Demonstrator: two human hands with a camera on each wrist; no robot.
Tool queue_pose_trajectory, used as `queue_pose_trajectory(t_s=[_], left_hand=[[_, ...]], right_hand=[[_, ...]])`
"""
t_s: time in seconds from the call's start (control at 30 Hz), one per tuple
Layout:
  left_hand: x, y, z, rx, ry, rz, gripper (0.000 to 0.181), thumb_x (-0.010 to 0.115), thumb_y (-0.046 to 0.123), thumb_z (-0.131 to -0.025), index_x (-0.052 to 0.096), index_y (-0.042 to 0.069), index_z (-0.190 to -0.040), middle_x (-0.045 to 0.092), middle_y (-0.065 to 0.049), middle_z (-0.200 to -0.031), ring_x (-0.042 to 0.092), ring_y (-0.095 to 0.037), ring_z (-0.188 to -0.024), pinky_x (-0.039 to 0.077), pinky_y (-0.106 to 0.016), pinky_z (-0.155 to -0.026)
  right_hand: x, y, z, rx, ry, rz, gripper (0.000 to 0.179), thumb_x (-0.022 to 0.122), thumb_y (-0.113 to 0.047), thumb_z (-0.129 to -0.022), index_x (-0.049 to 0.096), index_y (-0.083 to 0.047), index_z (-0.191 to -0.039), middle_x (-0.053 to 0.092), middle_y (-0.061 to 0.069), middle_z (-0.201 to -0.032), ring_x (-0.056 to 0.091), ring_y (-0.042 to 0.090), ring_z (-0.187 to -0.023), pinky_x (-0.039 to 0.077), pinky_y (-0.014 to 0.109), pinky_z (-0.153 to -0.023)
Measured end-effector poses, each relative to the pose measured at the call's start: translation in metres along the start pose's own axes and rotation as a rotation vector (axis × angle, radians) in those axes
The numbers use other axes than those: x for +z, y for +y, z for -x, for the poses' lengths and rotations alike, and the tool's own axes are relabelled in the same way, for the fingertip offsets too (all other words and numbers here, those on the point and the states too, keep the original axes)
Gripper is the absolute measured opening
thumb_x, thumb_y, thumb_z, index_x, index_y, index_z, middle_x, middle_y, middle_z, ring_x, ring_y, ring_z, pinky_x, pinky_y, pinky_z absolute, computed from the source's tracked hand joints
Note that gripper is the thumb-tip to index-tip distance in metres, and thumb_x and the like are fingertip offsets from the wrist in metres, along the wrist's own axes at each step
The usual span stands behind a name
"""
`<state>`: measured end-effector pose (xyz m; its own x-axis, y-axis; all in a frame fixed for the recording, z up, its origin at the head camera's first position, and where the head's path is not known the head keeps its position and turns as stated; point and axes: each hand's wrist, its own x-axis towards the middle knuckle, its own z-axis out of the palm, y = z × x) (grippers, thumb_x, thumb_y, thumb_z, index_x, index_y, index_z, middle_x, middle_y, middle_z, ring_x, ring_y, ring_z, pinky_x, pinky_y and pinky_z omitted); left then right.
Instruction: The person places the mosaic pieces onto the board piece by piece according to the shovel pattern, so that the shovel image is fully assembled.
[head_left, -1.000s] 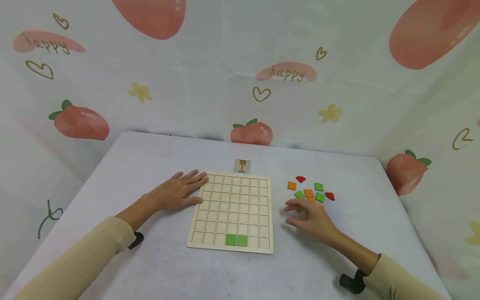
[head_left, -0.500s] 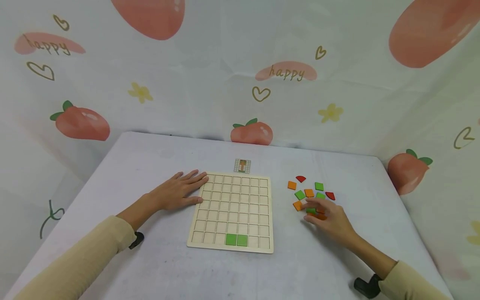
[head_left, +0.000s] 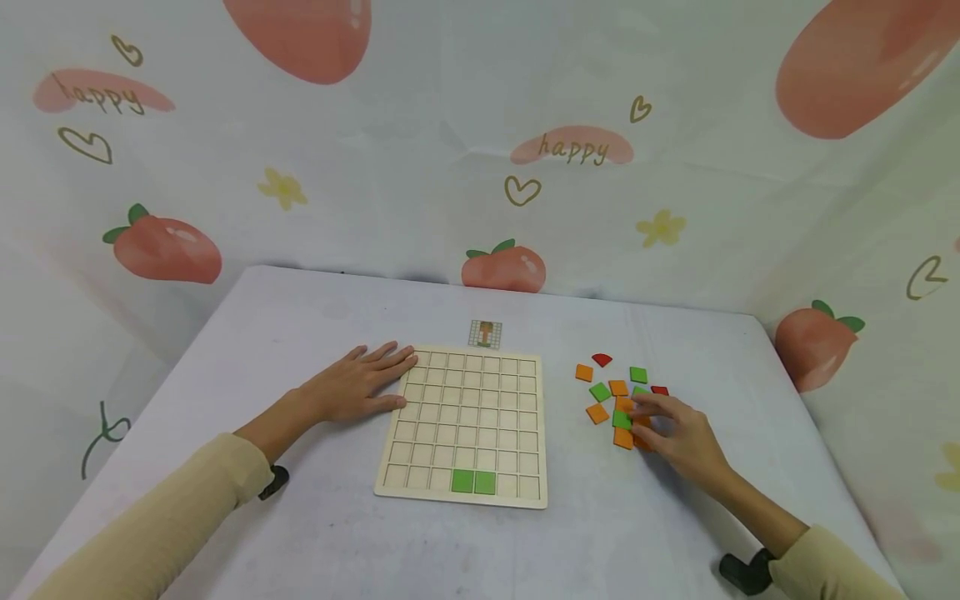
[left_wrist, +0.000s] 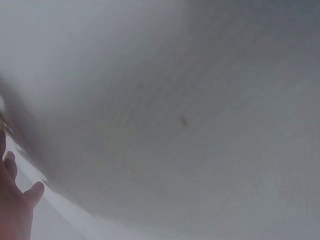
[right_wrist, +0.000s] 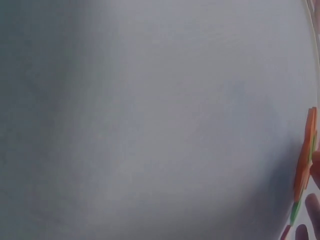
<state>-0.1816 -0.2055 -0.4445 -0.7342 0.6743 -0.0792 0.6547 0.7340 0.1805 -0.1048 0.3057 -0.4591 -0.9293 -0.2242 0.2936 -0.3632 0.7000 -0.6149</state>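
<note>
The left hand [head_left: 352, 387] lies flat, fingers straight, against the left edge of the wooden grid board [head_left: 465, 425] on the tabletop [head_left: 300, 333]. Only two green tiles [head_left: 473, 481] sit in its bottom row; every other cell is unfilled. The right hand [head_left: 675, 433] fingers the loose tiles [head_left: 618, 400], apparently gripping none. The backdrop reads "happy" [head_left: 573, 150].

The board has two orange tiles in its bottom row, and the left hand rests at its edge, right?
Not quite. In the head view the two tiles in the bottom row of the board are green, not orange. The left hand does rest at its edge.
</note>
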Motion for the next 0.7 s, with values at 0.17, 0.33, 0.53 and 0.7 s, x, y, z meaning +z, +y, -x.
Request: queue_pose_trajectory(t_s=[0.17,0.33,0.53,0.7], left_hand=[[0.0002,-0.0001,-0.0002,-0.005,-0.004,-0.003,0.075,0.047,0.057,-0.1,0.027,0.015,-0.159,0.024,-0.004,-0.164,0.021,-0.032,-0.15,0.021,-0.064,-0.114],[0.0002,-0.0002,-0.0002,-0.002,-0.002,0.005,0.075,0.048,0.057,-0.1,0.028,0.016,-0.159,0.024,-0.004,-0.164,0.022,-0.033,-0.15,0.021,-0.064,-0.114],[0.0013,-0.0016,-0.0008,-0.003,-0.001,0.002,0.075,0.045,0.059,-0.1,0.026,0.018,-0.159,0.023,-0.002,-0.164,0.021,-0.031,-0.15,0.023,-0.064,-0.113],[0.0024,-0.0024,-0.0005,0.005,0.011,0.005,0.074,0.046,0.058,-0.1,0.028,0.016,-0.159,0.025,-0.003,-0.164,0.023,-0.033,-0.149,0.023,-0.064,-0.113]], right_hand=[[0.0013,0.0019,0.0009,0.012,0.016,0.026,0.046,0.083,0.008,-0.074,0.067,0.0,-0.117,0.076,0.002,-0.093,0.07,0.025,-0.092,0.041,0.003,-0.087],[0.003,0.0029,0.0001,0.015,0.018,0.026,0.045,0.083,0.007,-0.075,0.067,0.0,-0.116,0.076,0.002,-0.093,0.069,0.026,-0.094,0.04,0.003,-0.088],[0.0042,0.0003,-0.0012,-0.014,0.02,0.054,0.046,0.084,0.006,-0.073,0.068,-0.001,-0.116,0.075,0.0,-0.093,0.067,0.024,-0.095,0.033,0.001,-0.09],[0.0068,-0.0009,-0.0041,-0.025,0.016,0.046,0.046,0.084,0.006,-0.073,0.068,-0.001,-0.116,0.076,-0.001,-0.093,0.068,0.02,-0.091,0.039,0.004,-0.087]])
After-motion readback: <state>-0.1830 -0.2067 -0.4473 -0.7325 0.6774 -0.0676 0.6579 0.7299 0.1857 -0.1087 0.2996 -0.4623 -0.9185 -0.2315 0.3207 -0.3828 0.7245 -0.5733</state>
